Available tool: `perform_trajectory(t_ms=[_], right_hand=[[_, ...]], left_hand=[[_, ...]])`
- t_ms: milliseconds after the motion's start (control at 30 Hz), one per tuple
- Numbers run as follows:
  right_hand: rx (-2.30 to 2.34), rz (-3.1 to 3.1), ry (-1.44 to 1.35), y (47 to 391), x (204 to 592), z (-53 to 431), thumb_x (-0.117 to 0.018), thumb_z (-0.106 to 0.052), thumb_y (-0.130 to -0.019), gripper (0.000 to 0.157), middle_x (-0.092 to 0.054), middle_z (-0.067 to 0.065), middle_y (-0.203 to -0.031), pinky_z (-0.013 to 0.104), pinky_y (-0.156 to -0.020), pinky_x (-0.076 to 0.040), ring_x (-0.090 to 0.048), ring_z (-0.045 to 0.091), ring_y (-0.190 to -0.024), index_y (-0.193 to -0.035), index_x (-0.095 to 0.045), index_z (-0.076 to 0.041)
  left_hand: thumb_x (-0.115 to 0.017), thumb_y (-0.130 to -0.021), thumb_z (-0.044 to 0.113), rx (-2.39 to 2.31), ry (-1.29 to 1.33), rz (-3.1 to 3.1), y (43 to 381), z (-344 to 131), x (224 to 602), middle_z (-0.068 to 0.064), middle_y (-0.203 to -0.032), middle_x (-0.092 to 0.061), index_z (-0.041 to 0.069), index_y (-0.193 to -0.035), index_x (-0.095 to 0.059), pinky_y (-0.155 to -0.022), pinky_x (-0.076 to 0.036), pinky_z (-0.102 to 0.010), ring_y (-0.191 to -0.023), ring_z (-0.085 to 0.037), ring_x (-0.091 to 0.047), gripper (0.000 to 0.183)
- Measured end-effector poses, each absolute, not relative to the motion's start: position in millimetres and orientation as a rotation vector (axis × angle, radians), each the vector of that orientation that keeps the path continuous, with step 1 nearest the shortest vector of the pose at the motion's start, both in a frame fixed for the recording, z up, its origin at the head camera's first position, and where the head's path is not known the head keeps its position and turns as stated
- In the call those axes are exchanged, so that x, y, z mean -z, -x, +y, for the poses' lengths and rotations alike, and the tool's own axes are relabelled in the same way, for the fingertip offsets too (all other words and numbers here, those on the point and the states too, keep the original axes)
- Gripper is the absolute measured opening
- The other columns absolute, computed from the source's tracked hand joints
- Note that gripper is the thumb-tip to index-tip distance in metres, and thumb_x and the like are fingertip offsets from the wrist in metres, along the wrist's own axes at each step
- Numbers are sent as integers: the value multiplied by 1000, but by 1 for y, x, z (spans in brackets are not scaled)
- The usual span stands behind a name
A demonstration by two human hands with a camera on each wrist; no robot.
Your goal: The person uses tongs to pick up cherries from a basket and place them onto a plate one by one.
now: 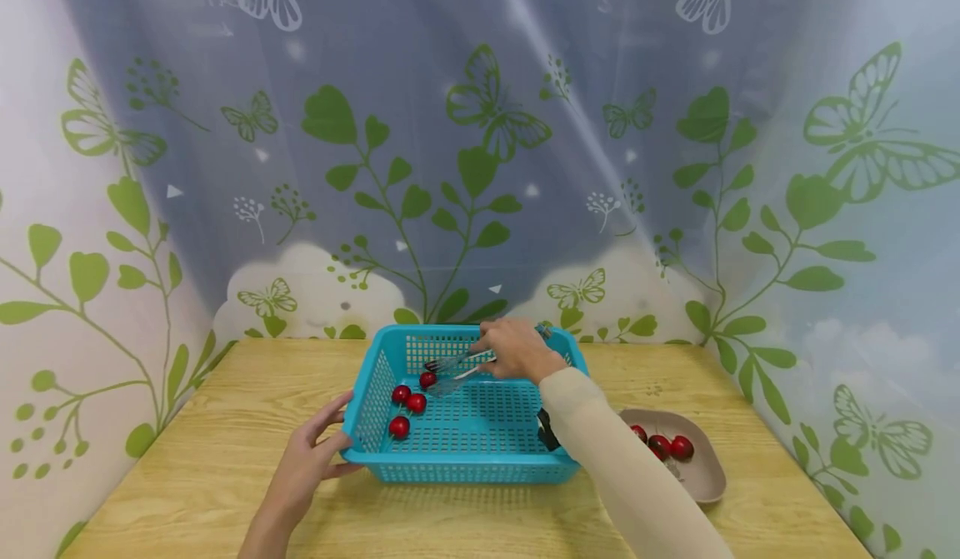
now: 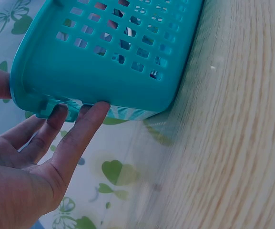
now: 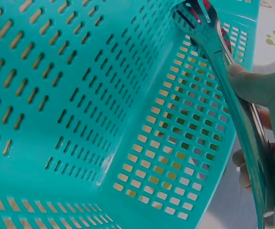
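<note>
My left hand (image 1: pixel 307 451) grips the near left corner of the blue plastic basket (image 1: pixel 495 459), its fingers against the outer wall and rim. In the left wrist view, the spread fingers (image 2: pixel 80 138) touch the basket's end. My right hand (image 1: pixel 513 349) holds metal tongs (image 3: pixel 242 114) inside the basket. The tong ends lie either side of a red cherry (image 1: pixel 427 380); red shows through their slots in the right wrist view, but I cannot tell whether they clamp it. Several cherries (image 1: pixel 400 427) sit at the basket's left end.
To the right, a beige dish (image 1: pixel 705 480) with several cherries (image 1: pixel 682 447) stands on the wooden table (image 1: pixel 187 459), partly hidden by my right forearm. A curtain (image 1: pixel 525 209) printed with leaves and butterflies hangs behind the table.
</note>
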State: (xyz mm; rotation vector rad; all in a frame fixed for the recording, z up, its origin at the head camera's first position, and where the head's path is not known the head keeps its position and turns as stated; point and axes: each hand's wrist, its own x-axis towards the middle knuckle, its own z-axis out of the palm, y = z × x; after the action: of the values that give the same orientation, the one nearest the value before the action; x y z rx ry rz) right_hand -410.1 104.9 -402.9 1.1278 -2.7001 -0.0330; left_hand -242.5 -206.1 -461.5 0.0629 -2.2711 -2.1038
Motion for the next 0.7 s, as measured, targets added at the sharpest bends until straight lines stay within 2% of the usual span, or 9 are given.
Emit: perform_trajectory(t_ms=[133, 367, 700], right_hand=[[42, -2702, -1127, 410, 406, 103, -78, -34, -91, 33, -68, -1, -106, 25, -53, -43, -61, 16, -78, -122, -78, -25], [34, -2728, -1103, 410, 408, 94, -76, -35, -92, 33, -69, 0, -111, 27, -54, -47, -64, 17, -86, -124, -77, -26], [100, -2721, -1114, 409, 408, 86, -72, -36, -96, 30, -67, -3, -100, 23, -52, -44, -63, 12, -78, -125, -77, -28]], left_hand=[[-52, -95, 1, 2098, -69, -2277, 242, -206, 461, -25, -145, -45, 14, -157, -43, -83, -67, -47, -114, -33, -68, 65], [-53, -95, 2, 2100, -64, -2275, 242, -207, 462, -24, -147, -44, 15, -157, -43, -83, -68, -45, -115, -33, -68, 65], [-53, -95, 2, 2108, -51, -2267, 243, -207, 463, -24, -147, -44, 14, -157, -43, -82, -68, -45, -117, -36, -66, 64]])
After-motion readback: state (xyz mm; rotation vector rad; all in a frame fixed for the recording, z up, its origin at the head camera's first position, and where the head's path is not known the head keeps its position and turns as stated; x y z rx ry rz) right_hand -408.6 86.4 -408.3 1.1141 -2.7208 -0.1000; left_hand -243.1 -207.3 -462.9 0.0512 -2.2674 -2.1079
